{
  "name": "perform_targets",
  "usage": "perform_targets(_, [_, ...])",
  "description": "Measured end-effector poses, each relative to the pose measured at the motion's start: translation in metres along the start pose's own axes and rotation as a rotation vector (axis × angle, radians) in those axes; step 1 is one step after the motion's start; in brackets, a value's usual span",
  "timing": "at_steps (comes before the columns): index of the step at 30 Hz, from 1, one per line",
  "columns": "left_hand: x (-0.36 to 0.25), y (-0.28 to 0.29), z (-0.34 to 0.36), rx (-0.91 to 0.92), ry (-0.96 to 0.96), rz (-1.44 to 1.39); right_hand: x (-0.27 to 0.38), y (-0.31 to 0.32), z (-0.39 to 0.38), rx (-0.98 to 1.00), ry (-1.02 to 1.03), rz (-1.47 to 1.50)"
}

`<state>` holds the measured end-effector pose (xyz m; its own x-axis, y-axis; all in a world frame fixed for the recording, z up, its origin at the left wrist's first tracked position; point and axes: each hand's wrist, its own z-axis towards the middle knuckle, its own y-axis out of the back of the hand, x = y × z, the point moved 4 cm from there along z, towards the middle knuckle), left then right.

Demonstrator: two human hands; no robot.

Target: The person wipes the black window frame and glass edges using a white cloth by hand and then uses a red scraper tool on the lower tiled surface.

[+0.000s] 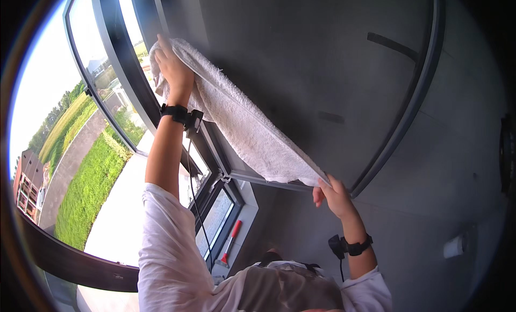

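Observation:
A pale, fluffy towel (242, 127) is stretched diagonally between my two hands, its upper edge pulled nearly straight. My left hand (174, 73) grips the bunched upper end beside the window frame. Down at the lower right, my right hand (336, 198) pinches the towel's pointed corner between thumb and fingers. Behind the towel is a grey-framed window sash (322, 59) with a dark pane, swung into the room. Whether the cloth touches the pane, I cannot tell. Each wrist wears a black strap with a small device and a cable.
A scraper with a red handle (232, 238) lies on the window sill (248, 204) below. Left of me stands another framed pane (99, 70), with grass, a path and buildings outside. A white cylindrical object (456, 246) is at the lower right.

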<state>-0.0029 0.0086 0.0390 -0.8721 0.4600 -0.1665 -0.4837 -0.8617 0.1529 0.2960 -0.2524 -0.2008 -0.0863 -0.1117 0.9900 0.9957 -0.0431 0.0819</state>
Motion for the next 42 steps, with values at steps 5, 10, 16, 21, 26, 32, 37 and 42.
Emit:
perform_targets(5, [-0.007, -0.006, -0.069, 0.012, -0.055, 0.021, -0.033, 0.016, -0.030, -0.077, -0.027, 0.108])
perform_targets(10, [0.014, -0.010, -0.163, 0.167, 0.042, -0.035, -0.058, 0.022, -0.075, -0.076, -0.159, 0.127])
perform_targets(16, [0.021, -0.018, -0.240, 0.186, 0.152, -0.106, -0.066, 0.025, -0.100, -0.081, -0.211, 0.132])
perform_targets(21, [0.040, -0.041, -0.261, 0.140, 0.385, -0.148, -0.073, 0.023, -0.100, -0.067, -0.217, 0.117])
perform_targets(26, [0.037, -0.035, -0.194, -0.032, 0.296, -0.252, -0.050, 0.023, -0.082, 0.009, -0.181, 0.014])
perform_targets(32, [0.012, -0.024, -0.020, -0.189, 0.255, -0.455, -0.001, 0.005, -0.021, 0.116, -0.006, 0.082])
perform_targets(37, [0.003, -0.015, -0.052, -0.258, 0.129, -0.285, 0.010, -0.008, 0.000, 0.187, 0.117, 0.153])
perform_targets(42, [0.046, -0.036, -0.122, -0.155, 0.252, -0.310, -0.030, -0.008, 0.005, 0.135, 0.009, 0.205])
